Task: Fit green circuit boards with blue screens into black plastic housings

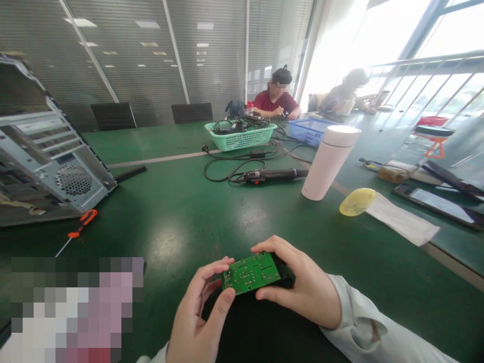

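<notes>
A green circuit board (251, 274) is held level between both hands above the near edge of the table, its solder side facing up. My left hand (206, 302) pinches its left end, thumb at the near corner and fingers at the far one. My right hand (298, 285) grips the right end, where a dark part shows beside the board, partly hidden by the palm. The underside of the board is out of sight.
An open metal computer case (71, 166) stands left, near an orange-handled tool (83, 224). Ahead are a black electric screwdriver (272, 175), a white bottle (327, 164) and a green basket (242, 137) of cables. Right lie a yellow object (357, 202) and a phone (438, 201). Two people sit beyond.
</notes>
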The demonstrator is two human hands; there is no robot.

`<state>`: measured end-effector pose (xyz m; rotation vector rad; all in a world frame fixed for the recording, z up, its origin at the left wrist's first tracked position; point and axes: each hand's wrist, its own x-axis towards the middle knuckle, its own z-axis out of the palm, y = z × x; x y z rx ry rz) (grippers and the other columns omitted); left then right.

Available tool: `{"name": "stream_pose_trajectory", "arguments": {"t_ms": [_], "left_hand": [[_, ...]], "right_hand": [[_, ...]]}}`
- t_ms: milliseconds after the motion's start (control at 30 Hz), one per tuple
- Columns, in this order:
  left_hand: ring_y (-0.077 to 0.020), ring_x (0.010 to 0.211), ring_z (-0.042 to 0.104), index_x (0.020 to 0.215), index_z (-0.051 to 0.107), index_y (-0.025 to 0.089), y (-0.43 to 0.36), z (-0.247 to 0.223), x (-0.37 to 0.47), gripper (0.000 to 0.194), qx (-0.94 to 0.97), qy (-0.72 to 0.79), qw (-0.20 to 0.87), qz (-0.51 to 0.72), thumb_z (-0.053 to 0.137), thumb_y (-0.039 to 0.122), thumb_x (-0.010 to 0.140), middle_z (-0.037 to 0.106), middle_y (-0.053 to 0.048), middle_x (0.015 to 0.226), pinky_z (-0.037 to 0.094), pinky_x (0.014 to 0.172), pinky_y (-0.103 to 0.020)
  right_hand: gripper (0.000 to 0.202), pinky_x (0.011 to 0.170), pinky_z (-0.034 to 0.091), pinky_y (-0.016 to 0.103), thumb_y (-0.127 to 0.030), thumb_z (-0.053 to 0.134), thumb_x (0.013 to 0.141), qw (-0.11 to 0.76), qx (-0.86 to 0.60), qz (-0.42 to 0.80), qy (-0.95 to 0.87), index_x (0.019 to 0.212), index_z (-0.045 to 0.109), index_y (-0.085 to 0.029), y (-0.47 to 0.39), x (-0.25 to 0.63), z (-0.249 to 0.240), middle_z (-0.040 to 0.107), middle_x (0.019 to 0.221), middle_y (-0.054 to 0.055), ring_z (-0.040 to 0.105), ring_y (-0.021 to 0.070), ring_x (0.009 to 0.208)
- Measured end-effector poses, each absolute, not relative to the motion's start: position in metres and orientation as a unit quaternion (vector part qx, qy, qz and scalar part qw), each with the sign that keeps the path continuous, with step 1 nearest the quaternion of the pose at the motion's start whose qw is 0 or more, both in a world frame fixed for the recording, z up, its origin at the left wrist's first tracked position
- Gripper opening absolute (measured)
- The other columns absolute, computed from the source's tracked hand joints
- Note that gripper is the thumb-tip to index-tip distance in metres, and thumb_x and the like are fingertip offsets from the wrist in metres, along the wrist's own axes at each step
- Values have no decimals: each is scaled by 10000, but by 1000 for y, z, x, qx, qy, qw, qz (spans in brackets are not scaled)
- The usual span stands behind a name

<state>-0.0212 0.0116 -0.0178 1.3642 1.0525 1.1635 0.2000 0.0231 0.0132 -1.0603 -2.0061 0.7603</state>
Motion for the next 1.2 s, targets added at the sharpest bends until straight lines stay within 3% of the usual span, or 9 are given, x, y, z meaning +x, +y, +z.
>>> {"name": "stream_pose_trajectory", "arguments": {"t_ms": [200,333,467,567,700,867,1000,1200], "left_hand": [[-196,1146,616,1113,617,301,4,-15,-21,198,578,454,473,486,595,368,927,659,-20,1227,485,996,-271],[-225,1137,595,1252,589,330,-1,-12,-20,315,648,463,377,473,556,364,941,616,-32,1240,497,933,-297],[-234,942,620,1347,539,356,0,-5,-19,545,738,422,307,428,692,411,827,621,-20,1019,519,831,-340],[-214,805,612,1228,641,345,2,1,-16,407,745,428,297,416,685,381,825,622,-3,873,518,743,-327],[-237,861,648,1079,716,328,1,1,-17,259,723,441,320,425,661,377,831,698,-13,895,524,771,-326],[-302,1068,656,1020,766,271,4,-16,-27,326,546,584,379,465,581,487,861,765,-39,1057,525,897,-376],[-317,884,708,890,781,204,15,-23,-36,371,462,603,474,446,601,523,831,789,-65,887,571,754,-385],[-290,764,682,758,756,211,23,-23,-33,311,394,547,550,492,746,513,685,766,-53,758,542,665,-342]], "right_hand": [[361,841,436,276,-333,657,899,400,-418,293,-761,1189,480,-209,20,197,13,549,1089,32,541,165,976],[330,853,424,247,-308,615,926,433,-371,291,-768,1215,475,-228,20,196,14,539,1095,15,531,141,981],[388,874,420,230,-342,641,928,422,-339,293,-788,1275,484,-268,20,199,15,531,1121,10,527,138,1002],[515,865,424,225,-464,661,924,416,-339,301,-789,1370,436,-340,18,202,15,536,1146,-2,534,141,1004],[731,812,434,204,-495,709,883,416,-348,369,-755,1474,296,-374,17,203,15,558,1071,-25,557,118,899],[670,769,425,189,-383,747,854,413,-363,419,-722,1414,390,-300,18,204,21,585,995,-42,556,102,841],[511,792,424,206,-369,722,844,413,-419,423,-689,1298,524,-245,18,204,27,588,974,-28,555,113,848],[492,770,434,252,-440,723,759,428,-483,437,-627,1185,626,-216,19,200,28,605,933,-4,559,160,844]]}}
